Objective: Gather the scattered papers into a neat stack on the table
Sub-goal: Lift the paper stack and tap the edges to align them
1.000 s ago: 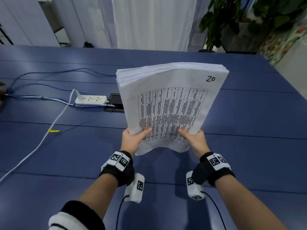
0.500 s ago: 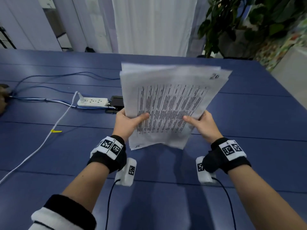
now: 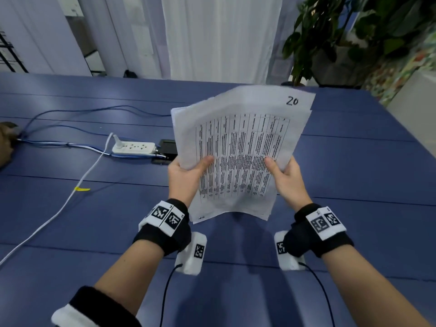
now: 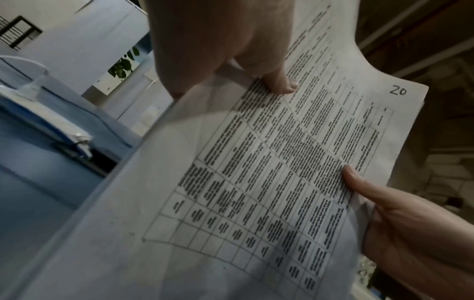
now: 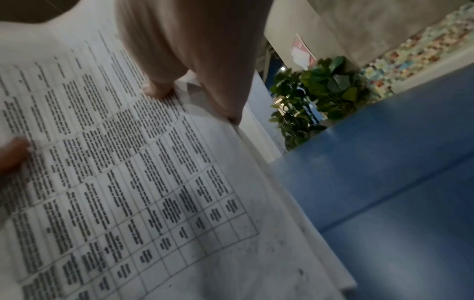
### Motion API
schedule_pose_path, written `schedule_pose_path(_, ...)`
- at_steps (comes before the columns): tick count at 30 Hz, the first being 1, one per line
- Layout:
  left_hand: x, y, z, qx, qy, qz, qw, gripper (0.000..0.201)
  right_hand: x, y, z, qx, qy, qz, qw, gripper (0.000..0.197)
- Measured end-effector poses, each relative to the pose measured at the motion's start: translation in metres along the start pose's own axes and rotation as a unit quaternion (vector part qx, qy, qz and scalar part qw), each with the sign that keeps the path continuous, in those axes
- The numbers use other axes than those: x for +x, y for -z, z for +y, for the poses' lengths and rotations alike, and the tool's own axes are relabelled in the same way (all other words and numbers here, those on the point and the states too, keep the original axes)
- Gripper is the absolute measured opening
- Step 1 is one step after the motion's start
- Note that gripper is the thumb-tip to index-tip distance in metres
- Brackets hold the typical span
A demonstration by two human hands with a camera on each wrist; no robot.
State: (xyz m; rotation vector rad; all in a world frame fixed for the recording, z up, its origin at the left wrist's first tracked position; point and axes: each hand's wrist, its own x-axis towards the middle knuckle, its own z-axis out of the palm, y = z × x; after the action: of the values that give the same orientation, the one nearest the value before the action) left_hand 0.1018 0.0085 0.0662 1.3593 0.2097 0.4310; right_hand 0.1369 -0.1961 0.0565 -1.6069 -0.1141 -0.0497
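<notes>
A bundle of white papers (image 3: 238, 147), its top sheet printed with a table and marked "20" by hand, is held up off the blue table (image 3: 70, 220) and tilted toward me. My left hand (image 3: 186, 173) grips its left edge, thumb on the front. My right hand (image 3: 286, 178) grips the right edge the same way. The sheets sit uneven, with the top edges fanned. In the left wrist view the papers (image 4: 256, 182) fill the frame under my left hand (image 4: 256, 67). The right wrist view shows the papers (image 5: 128, 182) pinched by my right hand (image 5: 195, 87).
A white power strip (image 3: 133, 148) with white and blue cables lies on the table to the left, a black box (image 3: 168, 147) beside it. A yellow tag (image 3: 82, 189) marks the white cable. A potted plant (image 3: 330, 36) stands beyond the far right corner.
Both hands slid from the bottom edge up the sides of the bundle. The once-square top edge has fanned out, and the bundle now tilts slightly right.
</notes>
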Motion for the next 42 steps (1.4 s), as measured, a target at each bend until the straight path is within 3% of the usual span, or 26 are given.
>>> schedule_pose_path(4,-0.002,0.005,-0.014,0.036,0.038,-0.033,0.998,0.022,-0.011,-0.002,0.024,-0.042,-0.031,-0.008,0.999,0.042)
schedule_pose_path(8,-0.001,0.007,-0.014,0.039,0.049,-0.051,0.997,0.027,-0.016,-0.005,0.033,-0.03,-0.035,0.004,0.999,0.032)
schedule_pose_path(12,-0.001,0.009,0.011,0.03,0.02,-0.045,0.998,0.032,-0.017,-0.001,0.026,-0.021,-0.037,-0.017,0.999,0.028)
schedule_pose_path(16,0.006,0.012,0.036,0.023,-0.017,-0.053,0.998,0.02,-0.024,0.001,0.025,-0.033,-0.039,-0.035,0.998,0.026)
schedule_pose_path(20,-0.012,0.01,0.017,0.042,0.009,-0.082,0.996,0.023,-0.033,-0.002,0.035,-0.045,-0.058,-0.022,0.997,0.031)
schedule_pose_path(27,-0.018,0.021,0.017,0.018,0.005,-0.06,0.998,0.023,-0.039,-0.002,0.031,-0.003,-0.029,-0.016,0.999,0.027)
schedule_pose_path(31,-0.023,0.027,0.007,0.044,0.037,-0.081,0.995,0.03,-0.043,0.003,0.041,-0.021,-0.046,-0.042,0.998,0.045)
schedule_pose_path(35,-0.025,0.032,-0.006,0.04,0.046,-0.067,0.996,0.025,-0.043,0.025,0.055,-0.033,-0.07,-0.077,0.994,0.034)
schedule_pose_path(39,-0.018,0.031,-0.008,0.037,0.051,-0.069,0.996,0.022,-0.042,0.048,0.077,-0.092,-0.081,-0.04,0.992,0.036)
schedule_pose_path(42,-0.014,0.03,-0.009,0.03,0.054,-0.069,0.996,0.021,-0.041,0.049,0.084,-0.116,-0.071,-0.008,0.991,0.02)
